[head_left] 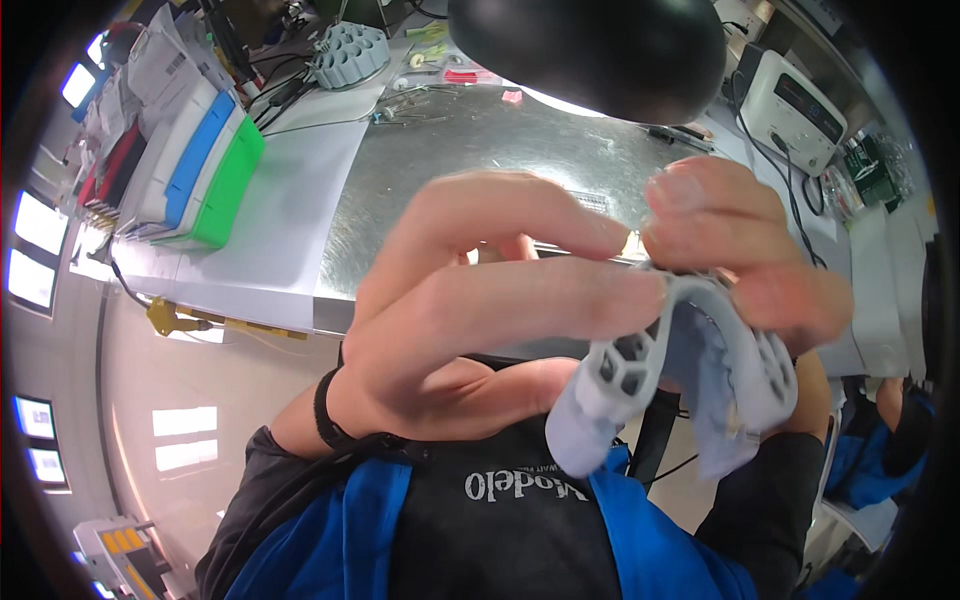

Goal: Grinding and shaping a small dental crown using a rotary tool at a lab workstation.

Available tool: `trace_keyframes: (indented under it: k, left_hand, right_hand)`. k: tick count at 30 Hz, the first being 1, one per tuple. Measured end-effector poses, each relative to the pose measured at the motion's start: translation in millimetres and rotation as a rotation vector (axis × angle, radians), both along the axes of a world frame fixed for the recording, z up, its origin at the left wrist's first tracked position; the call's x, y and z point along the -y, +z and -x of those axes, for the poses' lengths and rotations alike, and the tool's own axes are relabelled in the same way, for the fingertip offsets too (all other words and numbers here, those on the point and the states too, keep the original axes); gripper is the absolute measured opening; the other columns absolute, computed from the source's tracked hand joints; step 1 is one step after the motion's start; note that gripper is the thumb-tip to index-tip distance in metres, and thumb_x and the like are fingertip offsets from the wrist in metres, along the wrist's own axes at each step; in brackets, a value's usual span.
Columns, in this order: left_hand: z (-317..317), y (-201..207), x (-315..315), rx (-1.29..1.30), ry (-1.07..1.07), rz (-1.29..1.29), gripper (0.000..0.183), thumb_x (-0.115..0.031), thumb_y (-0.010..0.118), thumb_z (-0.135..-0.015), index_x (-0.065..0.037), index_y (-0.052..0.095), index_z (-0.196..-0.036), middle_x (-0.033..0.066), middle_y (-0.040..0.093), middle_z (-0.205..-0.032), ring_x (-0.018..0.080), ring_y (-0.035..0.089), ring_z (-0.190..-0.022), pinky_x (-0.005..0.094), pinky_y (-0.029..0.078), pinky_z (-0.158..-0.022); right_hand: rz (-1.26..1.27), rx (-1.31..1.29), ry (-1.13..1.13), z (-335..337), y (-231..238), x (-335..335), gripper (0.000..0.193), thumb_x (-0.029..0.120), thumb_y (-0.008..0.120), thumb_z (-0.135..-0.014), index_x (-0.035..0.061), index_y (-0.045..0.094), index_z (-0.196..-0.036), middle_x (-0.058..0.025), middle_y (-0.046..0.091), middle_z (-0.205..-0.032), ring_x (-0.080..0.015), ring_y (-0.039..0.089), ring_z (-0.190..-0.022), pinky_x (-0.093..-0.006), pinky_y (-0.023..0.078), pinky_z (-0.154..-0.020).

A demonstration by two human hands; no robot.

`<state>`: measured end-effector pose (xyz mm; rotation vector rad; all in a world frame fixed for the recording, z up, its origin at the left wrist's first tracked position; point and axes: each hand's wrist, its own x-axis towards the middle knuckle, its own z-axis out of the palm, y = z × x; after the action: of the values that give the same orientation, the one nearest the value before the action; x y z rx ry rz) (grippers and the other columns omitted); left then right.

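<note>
Close to the camera, a pale grey arch-shaped dental model (605, 385) with honeycomb openings hangs tilted between my hands. My left hand (460, 310) closes on its left side, thumb beneath and fingers over its top. On the upper right side, the bent fingers of my right hand (755, 245) press against the model; the right thumb is hidden. The fingertips of both hands nearly meet above the arch. A small bright yellowish spot shows between them, too blurred to name. Below the hands is my dark shirt with a blue jacket.
A black lamp hood (590, 50) hangs over the metal work surface (420, 150). Green and blue trays (225, 185) stand at left, a grey holed block (348, 55) at the back, and a white device with a display (790, 110) at right. Another person's sleeve (875, 460) shows far right.
</note>
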<state>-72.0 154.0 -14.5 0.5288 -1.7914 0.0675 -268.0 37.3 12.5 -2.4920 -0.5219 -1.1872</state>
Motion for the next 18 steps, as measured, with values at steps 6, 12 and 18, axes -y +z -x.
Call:
trace_keyframes:
  k: [6,12,18]
  left_hand:
    - [17,-1,4,0.047,0.107,0.184,0.072,-0.042,0.086,-0.072,-0.007,0.051,-0.124,0.0158,0.059,-0.113,0.0325,0.064,-0.093,0.0393,0.056,-0.077]
    - [1,3,2,0.218,0.152,0.200,0.074,-0.044,0.083,-0.075,-0.004,0.050,-0.127,0.0177,0.060,-0.111,0.0334,0.066,-0.092,0.0396,0.058,-0.078]
    - [-10,-1,18,0.237,0.172,0.246,0.082,-0.049,0.082,-0.076,0.000,0.049,-0.132,0.0215,0.060,-0.114,0.0367,0.067,-0.095,0.0404,0.058,-0.079]
  right_hand:
    - [0.114,0.205,-0.180,-15,2,-2,0.035,0.027,0.072,-0.088,0.0025,0.056,-0.106,-0.0206,0.066,-0.103,-0.0291,0.063,-0.085,-0.0381,0.053,-0.073]
    - [0.306,0.145,-0.302,-6,8,-1,0.038,0.027,0.077,-0.083,-0.0019,0.063,-0.104,-0.0200,0.067,-0.104,-0.0278,0.064,-0.082,-0.0351,0.053,-0.068]
    - [0.242,0.095,-0.303,0,8,2,0.044,0.020,0.081,-0.078,-0.0050,0.061,-0.108,-0.0235,0.065,-0.108,-0.0290,0.064,-0.087,-0.0353,0.053,-0.071]
